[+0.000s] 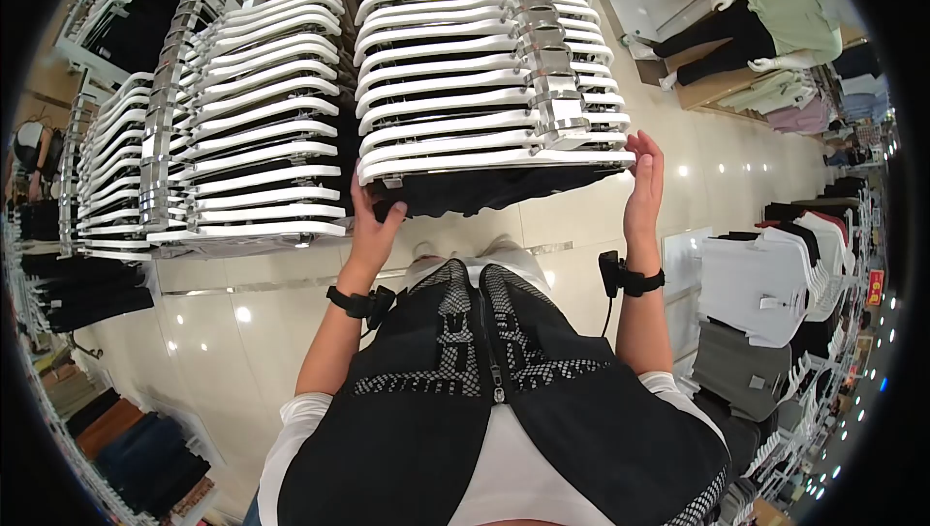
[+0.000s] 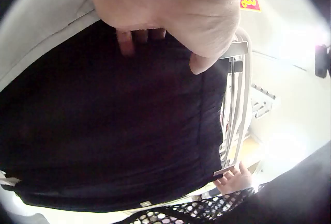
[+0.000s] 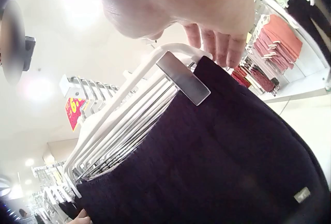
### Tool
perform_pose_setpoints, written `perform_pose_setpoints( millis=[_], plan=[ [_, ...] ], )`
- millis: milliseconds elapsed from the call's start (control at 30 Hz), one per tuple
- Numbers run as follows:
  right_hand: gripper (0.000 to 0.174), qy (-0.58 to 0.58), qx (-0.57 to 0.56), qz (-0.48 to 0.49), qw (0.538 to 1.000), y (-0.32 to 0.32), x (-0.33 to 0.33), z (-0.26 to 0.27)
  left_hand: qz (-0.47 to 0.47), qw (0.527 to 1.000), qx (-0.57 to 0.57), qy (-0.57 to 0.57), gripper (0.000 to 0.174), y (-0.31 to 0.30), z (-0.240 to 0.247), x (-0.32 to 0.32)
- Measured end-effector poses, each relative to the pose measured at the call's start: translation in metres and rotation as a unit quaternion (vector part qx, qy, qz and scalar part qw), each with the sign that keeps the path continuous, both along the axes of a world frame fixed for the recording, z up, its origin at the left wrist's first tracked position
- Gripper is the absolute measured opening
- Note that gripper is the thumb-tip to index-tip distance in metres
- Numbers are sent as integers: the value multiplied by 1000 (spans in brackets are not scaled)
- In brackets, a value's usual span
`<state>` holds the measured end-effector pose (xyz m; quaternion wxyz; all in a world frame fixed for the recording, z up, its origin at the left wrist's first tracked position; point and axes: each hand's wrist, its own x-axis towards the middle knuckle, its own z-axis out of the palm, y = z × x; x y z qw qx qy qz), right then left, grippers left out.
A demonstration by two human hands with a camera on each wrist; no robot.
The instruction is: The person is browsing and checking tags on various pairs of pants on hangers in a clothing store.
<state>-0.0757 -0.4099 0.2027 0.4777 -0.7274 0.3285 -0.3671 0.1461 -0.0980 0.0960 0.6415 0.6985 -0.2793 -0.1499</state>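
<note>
In the head view a row of white clip hangers [image 1: 446, 119] hangs on a chrome rail, with a black garment [image 1: 484, 189] clipped to the nearest one. My left hand [image 1: 376, 231] is at the row's left end, fingers along the side and thumb toward the front. The left wrist view shows those fingers and thumb against the black fabric [image 2: 114, 126]. At the opposite end, my right hand [image 1: 644, 192] holds its fingers nearly straight beside the hanger tips. From the right wrist, a metal clip [image 3: 183, 78] grips the garment's top corner, close below my fingers [image 3: 222, 45].
Another rail of white hangers [image 1: 276, 119] stands close on the left. A mannequin [image 1: 794, 22] in a pale green top is at the far right. White tops [image 1: 751, 279] hang on the right, dark clothes [image 1: 145, 458] at lower left. Pale tiled floor [image 1: 232, 342] lies between.
</note>
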Motion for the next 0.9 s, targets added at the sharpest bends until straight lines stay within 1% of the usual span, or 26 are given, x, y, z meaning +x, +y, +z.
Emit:
perform_pose_setpoints(
  millis=[67,167,267,367,467,567,633,667,767,800,900],
  plan=[
    [42,9,9,1,1000,8,-4,-1,-38,995,62,-69,75,3,-3,1],
    [44,18,-2,21,1000,14,-3,-6,-36,984,120,-129,67,8,-15,5],
    [48,37,-29,27,999,12,-5,-5,-53,996,74,-16,60,5,9,2],
    [47,41,-32,27,998,8,-7,-4,-42,997,63,-22,59,6,-3,3],
    [47,28,-28,36,999,5,-7,-7,-11,998,61,-4,57,5,-17,-1],
    [48,29,-22,51,998,-10,-8,-8,11,999,48,-4,54,0,-14,-4],
    [49,43,-19,56,997,-20,-10,-4,39,999,11,13,51,-8,-8,-8],
    [52,26,-7,63,998,-28,-9,-8,53,998,-8,20,49,-12,-7,-11],
    [47,-40,-2,93,995,-42,-2,-3,88,995,15,37,47,-15,-15,-16],
    [50,-37,-7,120,992,-47,-3,-2,102,994,24,44,46,-16,-18,-21],
    [52,-18,-46,210,977,-70,-6,-2,179,979,99,-5,40,-27,-24,-36]
  ],
)
